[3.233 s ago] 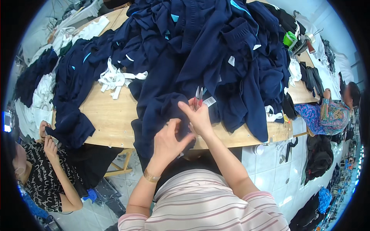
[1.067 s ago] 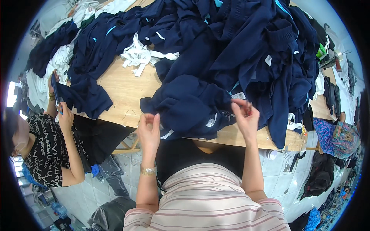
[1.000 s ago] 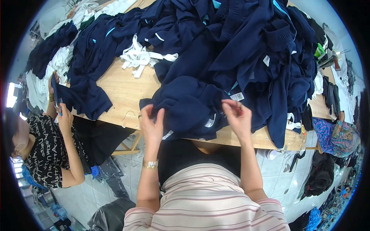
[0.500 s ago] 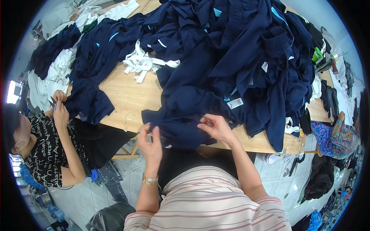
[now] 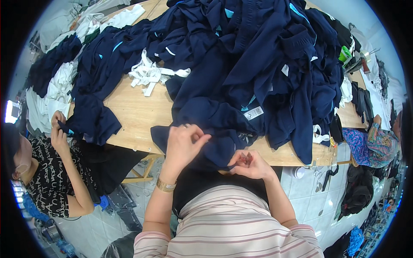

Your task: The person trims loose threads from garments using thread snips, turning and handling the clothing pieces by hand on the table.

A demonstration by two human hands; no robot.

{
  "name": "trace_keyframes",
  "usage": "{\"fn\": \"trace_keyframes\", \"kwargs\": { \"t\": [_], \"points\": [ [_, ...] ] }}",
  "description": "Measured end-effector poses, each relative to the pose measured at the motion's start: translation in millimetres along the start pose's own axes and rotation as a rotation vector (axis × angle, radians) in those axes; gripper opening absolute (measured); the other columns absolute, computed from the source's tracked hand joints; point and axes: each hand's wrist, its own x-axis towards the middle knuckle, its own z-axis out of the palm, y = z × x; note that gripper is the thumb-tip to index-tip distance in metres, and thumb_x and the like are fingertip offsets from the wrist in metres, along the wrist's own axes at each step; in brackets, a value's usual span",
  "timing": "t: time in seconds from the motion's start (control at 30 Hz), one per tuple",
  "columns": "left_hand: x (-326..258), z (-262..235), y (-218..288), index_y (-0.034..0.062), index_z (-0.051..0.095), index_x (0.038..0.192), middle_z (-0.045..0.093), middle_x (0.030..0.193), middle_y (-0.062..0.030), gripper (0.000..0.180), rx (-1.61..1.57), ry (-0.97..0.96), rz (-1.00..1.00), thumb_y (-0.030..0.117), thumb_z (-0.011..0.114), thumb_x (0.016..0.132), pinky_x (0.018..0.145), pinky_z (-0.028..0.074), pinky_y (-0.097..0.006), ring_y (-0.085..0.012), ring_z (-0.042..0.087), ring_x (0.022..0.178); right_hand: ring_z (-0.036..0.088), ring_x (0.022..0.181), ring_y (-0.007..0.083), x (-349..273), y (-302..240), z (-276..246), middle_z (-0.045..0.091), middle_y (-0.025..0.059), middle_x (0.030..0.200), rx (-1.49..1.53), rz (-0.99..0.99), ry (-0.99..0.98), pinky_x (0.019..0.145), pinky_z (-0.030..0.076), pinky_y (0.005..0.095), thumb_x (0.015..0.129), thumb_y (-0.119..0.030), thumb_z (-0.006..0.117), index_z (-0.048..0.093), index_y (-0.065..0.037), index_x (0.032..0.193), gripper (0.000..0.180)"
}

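A navy blue garment (image 5: 215,152) lies bunched at the table's near edge, below my two hands. Above its left part is my left hand (image 5: 184,145), thumb and forefinger pinched together; whatever is between them is too small to make out. My right hand (image 5: 254,165) is closed by the garment's lower right edge. A small reddish tool shows between its curled fingers, its exact kind unclear. Just beyond, a white printed label (image 5: 254,113) is attached to the navy cloth.
A large heap of navy garments (image 5: 258,56) covers most of the wooden table (image 5: 137,107). White cloth strips (image 5: 148,73) lie left of it. One co-worker (image 5: 56,176) handles navy cloth at the left; another person (image 5: 374,146) sits at the far right.
My left hand has moved right and up over the garment and pinched closed. My right hand has moved down to its lower edge, turning so the reddish tool shows. The view has shifted slightly.
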Motion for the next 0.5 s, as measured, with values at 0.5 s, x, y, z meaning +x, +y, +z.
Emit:
{"fn": "trace_keyframes", "kwargs": {
  "t": [0.5],
  "points": [
    [-44,9,39,0.0002,0.058,0.083,0.054,0.073,-0.0080,0.006,-0.486,0.016,0.022,0.002,0.064,0.081,0.058,0.044,-0.026,-0.0184,0.056,0.066,0.046,0.049,0.0056,46,10,-10,0.055,0.0011,0.070,0.000,0.157,0.093,0.044,0.039,0.0203,0.088,-0.032,0.062,0.052,0.002,0.120,0.048]
  ]
}}
